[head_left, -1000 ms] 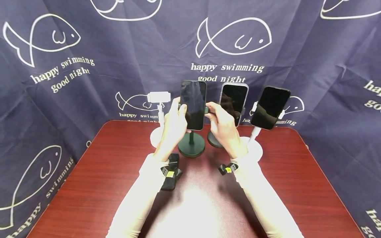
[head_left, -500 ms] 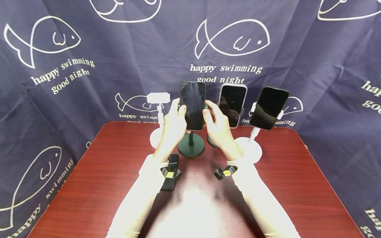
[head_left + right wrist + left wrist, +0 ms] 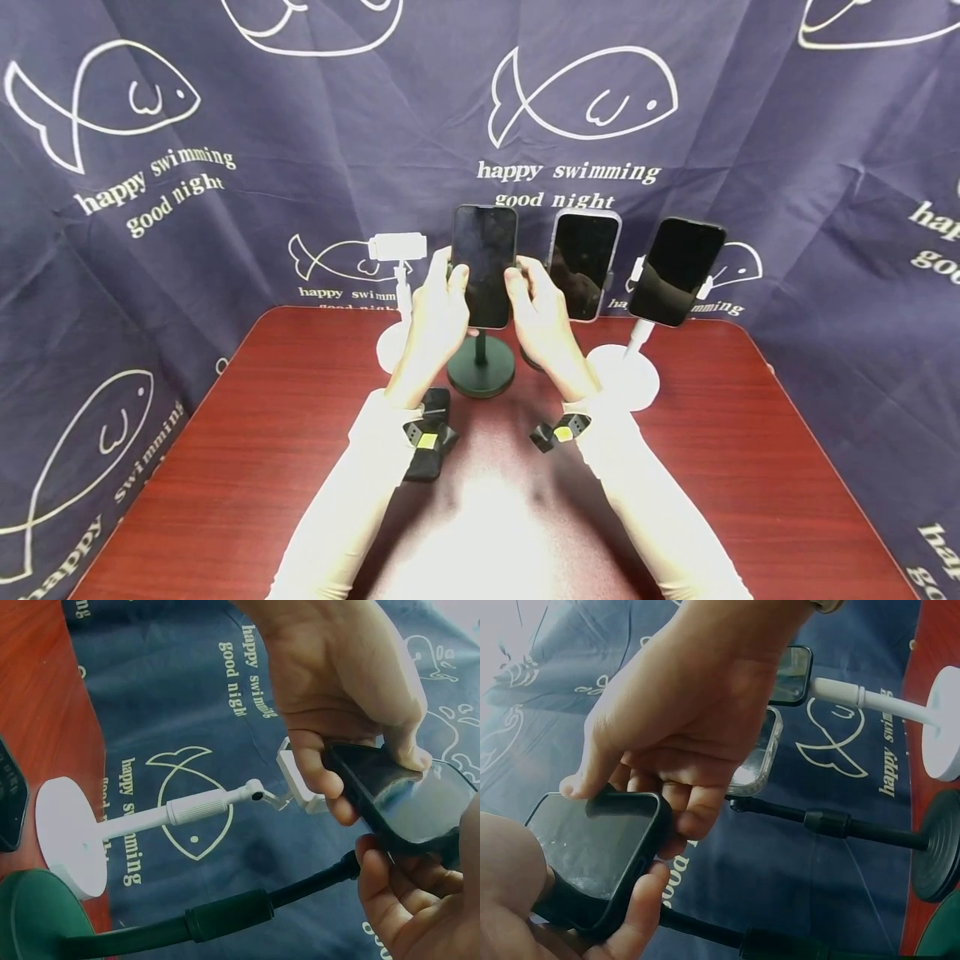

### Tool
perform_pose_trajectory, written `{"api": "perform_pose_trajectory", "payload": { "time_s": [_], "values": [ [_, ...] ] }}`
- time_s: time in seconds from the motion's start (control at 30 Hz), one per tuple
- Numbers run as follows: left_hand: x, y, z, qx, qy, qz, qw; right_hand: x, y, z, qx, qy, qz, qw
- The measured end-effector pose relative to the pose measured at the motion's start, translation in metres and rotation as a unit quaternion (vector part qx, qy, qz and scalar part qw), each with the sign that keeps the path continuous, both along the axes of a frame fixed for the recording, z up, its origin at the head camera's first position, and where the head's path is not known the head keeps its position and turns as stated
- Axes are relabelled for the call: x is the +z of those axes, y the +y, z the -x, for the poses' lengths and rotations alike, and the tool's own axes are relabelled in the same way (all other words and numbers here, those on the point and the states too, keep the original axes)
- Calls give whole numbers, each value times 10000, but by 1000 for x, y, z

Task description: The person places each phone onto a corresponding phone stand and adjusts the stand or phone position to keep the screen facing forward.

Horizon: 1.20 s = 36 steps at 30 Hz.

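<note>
A black-framed smartphone with a dark screen stands upright on the dark green phone stand. My left hand grips its left edge, thumb on the front and fingers behind. My right hand holds the opposite edge the same way, as the left wrist view of the phone also shows. Fingers curl under the phone's lower end in the right wrist view, where the green stand's pole runs up toward it. The stand's clamp is hidden behind the phone and hands.
Left of the hands stands a white phone stand with nothing in its holder. To the right are a phone in a pale case on a black stand and a tilted black phone on a white stand. Another black phone lies near my left wrist.
My right hand has shifted left, from the clamp's side arm to the phone's right edge, its thumb now on the front. The left hand keeps its hold.
</note>
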<state>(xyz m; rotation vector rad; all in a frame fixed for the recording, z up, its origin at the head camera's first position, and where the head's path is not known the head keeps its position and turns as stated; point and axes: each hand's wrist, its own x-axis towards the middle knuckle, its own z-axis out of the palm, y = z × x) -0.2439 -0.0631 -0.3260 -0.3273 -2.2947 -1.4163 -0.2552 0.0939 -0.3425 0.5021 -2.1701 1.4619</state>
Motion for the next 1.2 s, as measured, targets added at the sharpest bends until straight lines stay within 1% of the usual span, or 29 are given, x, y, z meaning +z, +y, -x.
{"api": "perform_pose_trajectory", "payload": {
  "time_s": [0.23,0.37,0.5,0.63,0.77,0.87,1.03,1.13,1.2],
  "values": [
    [-1,-1,0,-85,91,-59,9999,1,-2,0,34,56,-10,10000],
    [-2,0,0,-113,50,-182,9998,0,-2,0,117,11,47,9999],
    [-3,3,-1,-106,-38,-301,9995,-3,-2,1,319,-143,154,9993],
    [-5,5,0,-142,-22,-489,9987,-4,-2,2,500,-201,170,9984],
    [-7,8,2,-237,-83,-726,9970,-4,-2,4,462,-291,2,9985],
    [-8,9,4,-279,-116,-795,9964,-4,-1,6,377,-354,-108,9986],
    [-8,9,9,-326,30,-796,9963,-2,-1,9,382,-366,-92,9986],
    [-9,8,10,-455,59,-901,9949,-2,-1,10,408,-389,-73,9984],
    [-11,7,11,-589,16,-1076,9924,-2,-1,10,424,-424,-39,9982]
  ]
}}
